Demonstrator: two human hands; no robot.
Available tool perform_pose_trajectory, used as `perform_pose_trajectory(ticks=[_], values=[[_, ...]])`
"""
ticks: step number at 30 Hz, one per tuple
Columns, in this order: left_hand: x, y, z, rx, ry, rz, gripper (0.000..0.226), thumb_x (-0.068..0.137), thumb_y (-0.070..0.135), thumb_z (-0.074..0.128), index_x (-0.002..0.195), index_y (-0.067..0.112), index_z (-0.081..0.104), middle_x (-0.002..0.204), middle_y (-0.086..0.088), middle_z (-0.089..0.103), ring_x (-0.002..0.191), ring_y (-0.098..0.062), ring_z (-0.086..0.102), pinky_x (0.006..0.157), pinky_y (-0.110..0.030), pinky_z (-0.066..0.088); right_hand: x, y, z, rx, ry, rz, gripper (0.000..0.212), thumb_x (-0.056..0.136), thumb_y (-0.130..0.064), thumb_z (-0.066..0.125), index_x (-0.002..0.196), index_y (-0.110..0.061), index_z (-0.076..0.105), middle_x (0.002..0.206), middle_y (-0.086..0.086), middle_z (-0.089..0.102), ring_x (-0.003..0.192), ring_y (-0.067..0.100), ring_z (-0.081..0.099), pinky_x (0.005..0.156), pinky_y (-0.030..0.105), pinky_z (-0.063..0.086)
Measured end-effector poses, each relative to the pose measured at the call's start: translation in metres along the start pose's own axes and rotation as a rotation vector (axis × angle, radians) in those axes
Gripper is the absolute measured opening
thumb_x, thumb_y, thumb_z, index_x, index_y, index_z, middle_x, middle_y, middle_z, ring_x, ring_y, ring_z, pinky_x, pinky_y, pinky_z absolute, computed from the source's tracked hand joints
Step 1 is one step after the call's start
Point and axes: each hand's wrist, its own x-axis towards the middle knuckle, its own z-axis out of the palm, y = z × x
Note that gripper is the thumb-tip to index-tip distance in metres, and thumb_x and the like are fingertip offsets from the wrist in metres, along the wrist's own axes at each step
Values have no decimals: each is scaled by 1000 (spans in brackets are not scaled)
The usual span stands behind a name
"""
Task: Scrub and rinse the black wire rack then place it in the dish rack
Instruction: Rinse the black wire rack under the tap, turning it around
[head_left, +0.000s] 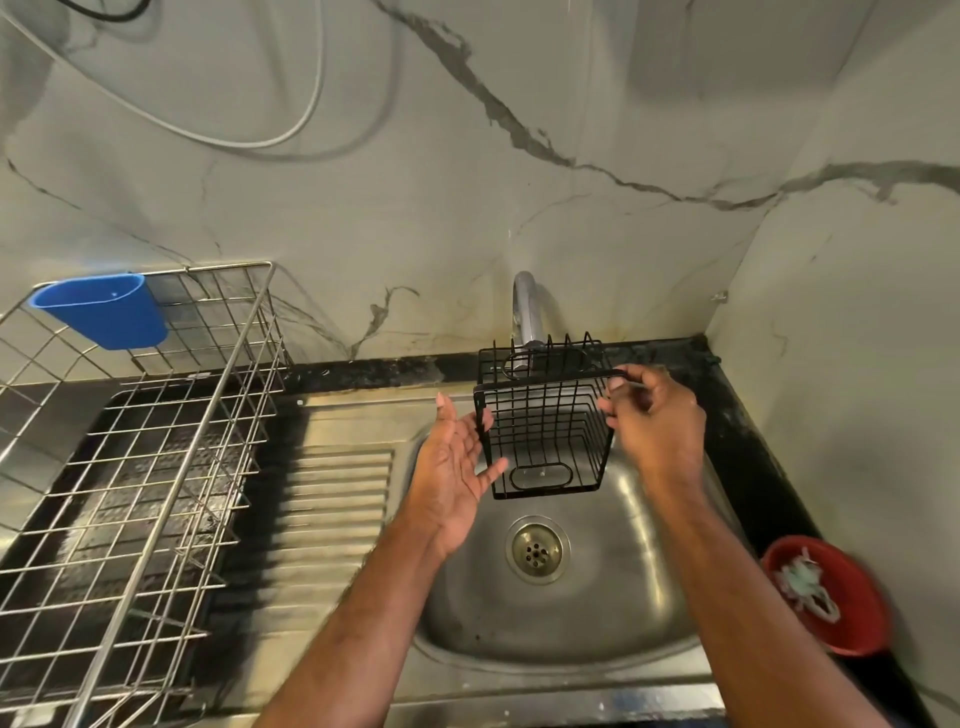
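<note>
A small black wire rack (545, 421), shaped like a basket, hangs over the steel sink (597, 582) just below the tap (527, 312). My right hand (654, 415) pinches its upper right rim. My left hand (457, 462) is spread flat, palm toward the rack, with its fingertips touching the rack's left side. No water stream is visible from the tap. The silver wire dish rack (156, 441) stands on the counter to the left, with nothing on its grid.
A blue plastic cup holder (104, 309) hangs on the dish rack's back corner. A ribbed steel drainboard (332, 499) lies between dish rack and sink. A red bowl (826, 597) with a pale scrubber sits on the black counter at right. Marble walls close in behind and right.
</note>
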Motion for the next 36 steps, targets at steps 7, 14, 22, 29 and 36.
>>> perform_pose_trajectory(ticks=[7,14,22,29,36], values=[[-4,-1,5,30,-3,0,99,82,74,49,153,6,39,151,-5,53,147,-23,37,105,-44,45,-6,3,-2,103,14,10,24,94,-20,67,119,-19,69,93,-9,74,86,5,74,78,30,62],[-5,3,11,23,-61,-58,103,79,76,49,154,8,37,156,-4,47,148,-21,36,113,-46,38,-4,6,-7,102,25,23,28,94,-21,67,122,-18,67,98,-3,76,84,3,74,73,21,61],[-3,3,22,97,-97,-71,83,86,70,49,150,17,45,149,-1,54,140,-19,46,119,-41,32,-6,9,-12,110,33,53,28,95,-19,67,122,-20,66,97,-4,76,83,0,73,62,8,53],[1,1,23,92,-66,-75,78,82,76,44,128,16,67,127,-4,71,133,-25,54,121,-49,29,-5,8,-18,104,17,38,28,94,-22,66,122,-20,66,97,-5,75,83,-2,72,65,10,55],[-5,0,36,94,-20,-70,95,76,80,42,140,12,57,143,-10,60,139,-27,49,122,-49,26,-3,7,-28,105,-19,42,24,94,-21,67,117,-24,67,95,-8,74,81,-2,73,67,14,57]])
